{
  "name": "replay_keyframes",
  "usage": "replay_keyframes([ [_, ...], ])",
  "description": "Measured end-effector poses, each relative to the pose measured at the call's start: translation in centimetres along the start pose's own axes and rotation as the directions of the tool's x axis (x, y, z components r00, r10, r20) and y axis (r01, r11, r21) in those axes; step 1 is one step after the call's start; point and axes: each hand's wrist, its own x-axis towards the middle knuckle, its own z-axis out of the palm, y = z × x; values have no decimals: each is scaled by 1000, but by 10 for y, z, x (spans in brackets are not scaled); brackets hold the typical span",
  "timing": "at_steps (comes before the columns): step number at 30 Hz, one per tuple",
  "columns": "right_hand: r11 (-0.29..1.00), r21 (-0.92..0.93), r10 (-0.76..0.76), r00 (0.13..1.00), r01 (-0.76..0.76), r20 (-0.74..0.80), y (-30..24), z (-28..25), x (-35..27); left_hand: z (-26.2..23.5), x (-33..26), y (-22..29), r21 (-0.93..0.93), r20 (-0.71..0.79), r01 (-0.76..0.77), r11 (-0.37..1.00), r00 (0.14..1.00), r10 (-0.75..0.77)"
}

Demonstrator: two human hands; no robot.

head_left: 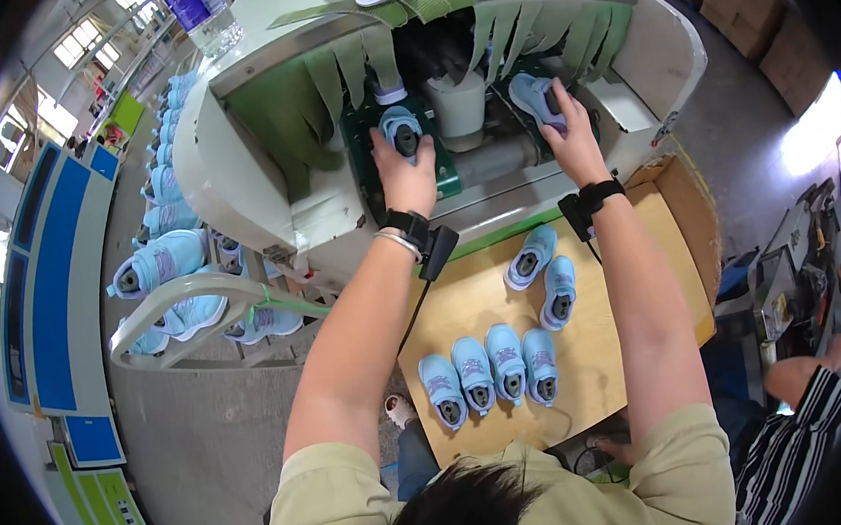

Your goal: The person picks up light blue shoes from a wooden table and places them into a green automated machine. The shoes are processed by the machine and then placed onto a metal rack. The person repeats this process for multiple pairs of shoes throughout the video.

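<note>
Both of my arms reach forward into the opening of a large pale machine (241, 168), under its green strip curtain (276, 108). My left hand (407, 175) is closed round the heel end of a light blue shoe (398, 121) with a dark insert in its collar. That shoe is over a dark green plate (446, 169). Farther right, my right hand (575, 138) grips a second light blue shoe (532, 94), thumb and fingers at its near end. A pale cylinder (457, 111) stands between the two shoes. Behind the left shoe, part of another shoe (389, 93) shows beneath the strips.
Below my arms, several blue shoes (505, 358) stand on a wooden table (626, 317) with a cardboard side (698, 236). A rack at left carries more shoes (165, 264) behind a curved rail (186, 291). A bottle (203, 21) sits on the machine. Someone's striped clothing (798, 451) appears at right.
</note>
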Motion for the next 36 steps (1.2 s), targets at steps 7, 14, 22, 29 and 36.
replay_keyframes([
  [7, 982, 158, 64, 968, -104, 243, -53, -53, -196, -56, -145, -13, 293, 342, -338, 894, 910, 232],
  [14, 915, -201, 396, 687, -349, 609, -54, -104, -441, -105, -305, -69, 518, 738, -407, 753, 658, -152],
  [22, 899, -433, 394, 559, -68, 730, -62, -103, -477, -106, -322, -88, 548, 743, -393, 739, 633, -215],
  [29, 907, -410, 379, 602, -94, 703, -63, -106, -473, -104, -327, -95, 554, 723, -386, 738, 662, -197],
  [36, 840, -362, 504, 829, -405, 241, 33, -110, -418, -103, -324, -89, 542, 728, -370, 754, 655, -202],
])
